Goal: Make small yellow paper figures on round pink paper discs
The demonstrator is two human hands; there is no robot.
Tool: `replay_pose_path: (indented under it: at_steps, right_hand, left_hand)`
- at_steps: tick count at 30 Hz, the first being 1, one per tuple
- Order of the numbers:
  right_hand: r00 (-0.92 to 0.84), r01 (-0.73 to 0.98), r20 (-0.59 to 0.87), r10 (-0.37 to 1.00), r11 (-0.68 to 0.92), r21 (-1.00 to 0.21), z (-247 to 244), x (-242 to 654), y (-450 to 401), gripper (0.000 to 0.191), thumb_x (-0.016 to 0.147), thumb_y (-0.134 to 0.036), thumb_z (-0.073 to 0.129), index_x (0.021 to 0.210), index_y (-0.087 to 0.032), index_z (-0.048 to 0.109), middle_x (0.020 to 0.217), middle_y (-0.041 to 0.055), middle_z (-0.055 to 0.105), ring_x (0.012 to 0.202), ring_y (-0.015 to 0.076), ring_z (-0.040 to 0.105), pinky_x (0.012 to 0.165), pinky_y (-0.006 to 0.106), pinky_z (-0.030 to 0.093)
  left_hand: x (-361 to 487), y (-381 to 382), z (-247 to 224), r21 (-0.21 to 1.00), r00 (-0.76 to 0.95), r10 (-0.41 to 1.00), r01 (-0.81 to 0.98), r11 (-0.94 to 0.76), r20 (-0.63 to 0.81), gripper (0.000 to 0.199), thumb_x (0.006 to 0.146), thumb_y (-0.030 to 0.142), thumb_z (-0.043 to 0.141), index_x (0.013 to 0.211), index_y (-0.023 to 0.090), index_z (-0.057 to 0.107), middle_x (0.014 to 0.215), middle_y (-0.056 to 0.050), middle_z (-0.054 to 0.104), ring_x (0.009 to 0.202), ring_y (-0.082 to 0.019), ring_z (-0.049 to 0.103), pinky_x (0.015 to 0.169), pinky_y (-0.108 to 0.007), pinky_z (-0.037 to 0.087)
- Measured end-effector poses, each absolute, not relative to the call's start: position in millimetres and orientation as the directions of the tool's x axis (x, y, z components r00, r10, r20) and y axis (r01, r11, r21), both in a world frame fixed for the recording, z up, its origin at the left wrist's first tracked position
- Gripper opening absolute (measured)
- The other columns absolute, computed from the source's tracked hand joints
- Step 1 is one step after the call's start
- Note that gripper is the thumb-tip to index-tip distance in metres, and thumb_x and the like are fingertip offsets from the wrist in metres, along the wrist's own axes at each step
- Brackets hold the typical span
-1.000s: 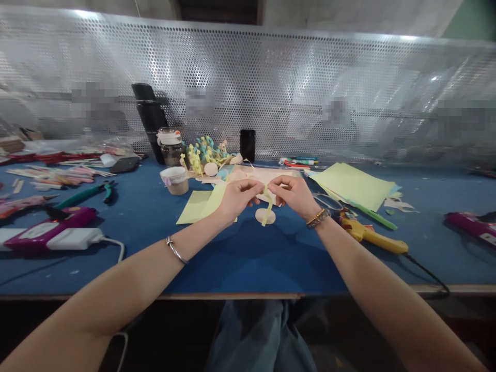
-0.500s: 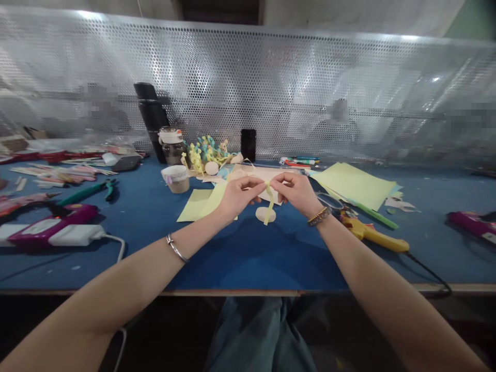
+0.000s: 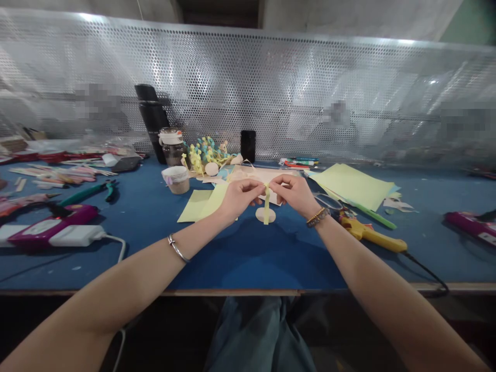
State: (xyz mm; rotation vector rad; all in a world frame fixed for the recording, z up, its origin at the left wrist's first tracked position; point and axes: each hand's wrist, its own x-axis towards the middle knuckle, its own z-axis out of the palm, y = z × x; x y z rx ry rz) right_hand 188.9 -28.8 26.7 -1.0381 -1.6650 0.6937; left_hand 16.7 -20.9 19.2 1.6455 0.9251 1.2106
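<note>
A narrow yellow paper strip (image 3: 267, 204) hangs from the fingertips of both hands, its upper end pinched between them. My left hand (image 3: 243, 198) closes thumb and forefinger on it from the left. From the right, my right hand (image 3: 295, 194) pinches the same end, fingers curled. Behind the strip's lower end, a pale oval piece (image 3: 260, 215) lies on the blue table (image 3: 256, 263). Yellow paper sheets (image 3: 197, 203) lie just left of my left hand. The exact shape of the pinched end is hidden by the fingertips.
A yellow glue gun (image 3: 382, 240), a green cutter (image 3: 374, 215) and stacked yellow paper (image 3: 354, 183) lie right. Behind stand a phone (image 3: 248, 146), small paper flowers (image 3: 207, 155), a jar (image 3: 172, 150) and a black bottle (image 3: 152, 119). Left are green pliers (image 3: 83, 194) and a purple power strip (image 3: 50, 227).
The strip's dangling end has turned and now hangs straighter. Both hands stay in nearly the same place, still pinching the upper end.
</note>
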Motion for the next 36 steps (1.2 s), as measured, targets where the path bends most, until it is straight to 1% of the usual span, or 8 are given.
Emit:
replay_pose_path:
  at_steps: [3, 7, 9, 12, 20, 25, 31, 36]
  right_hand:
    - [-0.113, 0.296, 0.457, 0.882, 0.469, -0.832, 27.1, 190.0, -28.4, 0.021, 0.076, -0.037, 0.064, 0.072, -0.016, 0.061, 0.055, -0.0021, 0.057, 0.044, 0.0081, 0.051, 0.043, 0.023, 0.039]
    - [-0.103, 0.305, 0.473, 0.875, 0.480, -0.822, 28.4, 191.0, -29.1, 0.021, 0.076, -0.037, 0.064, 0.072, -0.016, 0.061, 0.055, -0.0018, 0.057, 0.043, 0.0082, 0.051, 0.043, 0.023, 0.039]
    - [-0.108, 0.318, 0.472, 0.875, 0.480, -0.818, 29.0, 190.4, -30.0, 0.021, 0.076, -0.036, 0.064, 0.072, -0.016, 0.061, 0.055, -0.0018, 0.057, 0.043, 0.0083, 0.051, 0.043, 0.023, 0.039]
    - [-0.121, 0.316, 0.459, 0.880, 0.473, -0.823, 29.2, 188.7, -31.2, 0.020, 0.075, -0.036, 0.064, 0.071, -0.016, 0.062, 0.054, -0.0021, 0.057, 0.043, 0.0086, 0.050, 0.043, 0.023, 0.039]
    - [-0.143, 0.285, 0.428, 0.892, 0.452, -0.845, 25.7, 189.9, -27.8, 0.021, 0.077, -0.037, 0.063, 0.076, -0.016, 0.064, 0.048, -0.0027, 0.056, 0.042, 0.0096, 0.051, 0.043, 0.023, 0.039]
    - [-0.152, 0.296, 0.424, 0.893, 0.451, -0.842, 27.4, 189.4, -30.5, 0.022, 0.077, -0.038, 0.064, 0.075, -0.016, 0.063, 0.051, -0.0024, 0.056, 0.043, 0.0085, 0.050, 0.043, 0.023, 0.039]
    - [-0.134, 0.293, 0.441, 0.887, 0.461, -0.838, 29.5, 188.5, -32.4, 0.022, 0.076, -0.037, 0.064, 0.071, -0.015, 0.062, 0.053, -0.0021, 0.057, 0.042, 0.0070, 0.049, 0.042, 0.022, 0.038]
    - [-0.137, 0.282, 0.444, 0.886, 0.464, -0.840, 27.9, 190.2, -29.7, 0.024, 0.077, -0.038, 0.065, 0.072, -0.015, 0.061, 0.054, -0.0025, 0.057, 0.041, 0.0072, 0.052, 0.040, 0.021, 0.039]
  left_hand:
    - [16.2, -20.7, 19.5, 0.936, 0.263, 0.909, 0.051, -0.348, 0.324, 0.019, 0.080, 0.035, 0.063, 0.080, 0.017, 0.068, 0.083, -0.005, 0.071, 0.058, -0.008, 0.061, 0.051, -0.019, 0.045]
    - [16.1, -21.7, 21.1, 0.935, 0.245, 0.912, 0.051, -0.350, 0.328, 0.025, 0.080, 0.039, 0.062, 0.089, 0.017, 0.067, 0.087, -0.006, 0.070, 0.058, -0.008, 0.062, 0.051, -0.020, 0.046]
    - [16.1, -22.5, 21.5, 0.928, 0.231, 0.912, 0.077, -0.364, 0.339, 0.027, 0.077, 0.040, 0.065, 0.090, 0.017, 0.066, 0.086, -0.006, 0.070, 0.058, -0.009, 0.062, 0.051, -0.020, 0.046]
    - [16.2, -22.6, 20.9, 0.920, 0.219, 0.909, 0.087, -0.381, 0.356, 0.025, 0.075, 0.038, 0.069, 0.085, 0.016, 0.067, 0.080, -0.005, 0.069, 0.059, -0.009, 0.061, 0.051, -0.020, 0.046]
    - [17.0, -19.7, 18.7, 0.934, 0.214, 0.915, 0.036, -0.357, 0.341, 0.018, 0.076, 0.034, 0.067, 0.075, 0.017, 0.065, 0.066, -0.001, 0.064, 0.056, -0.008, 0.060, 0.051, -0.019, 0.044]
    - [16.9, -22.3, 20.9, 0.937, 0.226, 0.917, 0.045, -0.345, 0.327, 0.019, 0.077, 0.035, 0.066, 0.075, 0.017, 0.066, 0.073, -0.003, 0.067, 0.057, -0.008, 0.061, 0.052, -0.019, 0.045]
    - [16.4, -22.8, 21.5, 0.943, 0.237, 0.915, -0.008, -0.334, 0.326, 0.022, 0.081, 0.038, 0.062, 0.083, 0.017, 0.067, 0.087, -0.005, 0.070, 0.058, -0.007, 0.062, 0.051, -0.019, 0.045]
    - [16.0, -21.8, 19.3, 0.923, 0.241, 0.900, 0.036, -0.382, 0.363, 0.023, 0.073, 0.035, 0.072, 0.085, 0.016, 0.068, 0.079, -0.004, 0.068, 0.059, -0.009, 0.061, 0.050, -0.020, 0.045]
